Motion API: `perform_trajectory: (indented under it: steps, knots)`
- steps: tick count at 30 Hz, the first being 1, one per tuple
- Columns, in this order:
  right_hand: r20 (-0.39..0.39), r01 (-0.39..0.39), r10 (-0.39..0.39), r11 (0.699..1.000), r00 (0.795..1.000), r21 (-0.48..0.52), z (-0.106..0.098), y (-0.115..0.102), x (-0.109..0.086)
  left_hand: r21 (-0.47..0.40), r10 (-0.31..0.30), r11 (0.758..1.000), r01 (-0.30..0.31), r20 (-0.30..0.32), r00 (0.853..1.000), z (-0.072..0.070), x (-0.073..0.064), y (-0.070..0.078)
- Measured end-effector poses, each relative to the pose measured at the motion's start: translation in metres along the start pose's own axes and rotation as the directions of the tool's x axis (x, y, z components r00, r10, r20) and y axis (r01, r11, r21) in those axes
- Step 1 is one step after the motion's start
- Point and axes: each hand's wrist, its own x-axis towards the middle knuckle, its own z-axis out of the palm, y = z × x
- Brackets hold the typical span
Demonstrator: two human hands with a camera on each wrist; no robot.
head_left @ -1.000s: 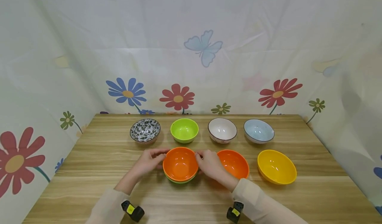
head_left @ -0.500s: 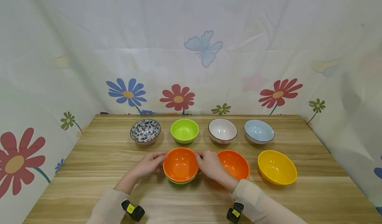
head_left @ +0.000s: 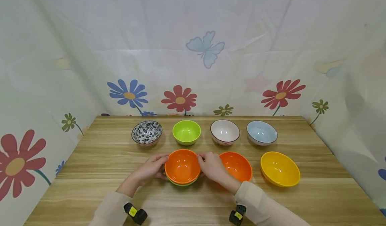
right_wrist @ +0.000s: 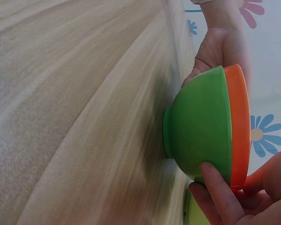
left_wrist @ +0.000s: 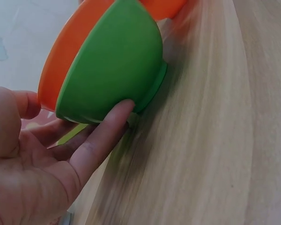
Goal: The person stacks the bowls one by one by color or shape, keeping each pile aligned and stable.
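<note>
An orange bowl point(head_left: 182, 165) sits nested inside a green bowl point(left_wrist: 117, 65), whose edge shows below it in the head view. My left hand point(head_left: 147, 169) holds the pair from the left, thumb at the orange rim and fingers against the green side. From the right, my right hand point(head_left: 212, 165) grips the same two bowls, with its thumb by the rim and fingertips on the green wall point(right_wrist: 201, 122). The green foot is right at the wooden table point(head_left: 163, 206). Behind my right hand, a second orange bowl point(head_left: 236, 165) is partly hidden.
A yellow bowl point(head_left: 279, 169) stands at the right. Along the back are a black-and-white patterned bowl point(head_left: 146, 132), a lime green bowl point(head_left: 186, 132), a white bowl point(head_left: 224, 131) and a pale blue bowl point(head_left: 261, 132). A flowered cloth point(head_left: 150, 52) hangs behind the table.
The fingers of my left hand have shifted from behind the nested bowls to lower on their left side. My right hand and the bowls have stayed in place.
</note>
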Motion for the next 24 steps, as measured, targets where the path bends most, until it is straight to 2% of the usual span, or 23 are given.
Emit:
perform_trajectory:
  steps: [14,24]
  knots:
    - [-0.011,0.0,0.0,1.0,1.0,-0.003,0.0013,0.0006,0.001,0.017,-0.022,1.0,0.023,-0.054,0.998,0.0039,0.0007,0.0054]
    - [-0.018,0.022,-0.023,1.0,1.0,-0.019,0.0005,-0.0003,0.0009,0.008,-0.024,1.0,0.024,-0.044,0.999,0.0019,0.0013,0.0025]
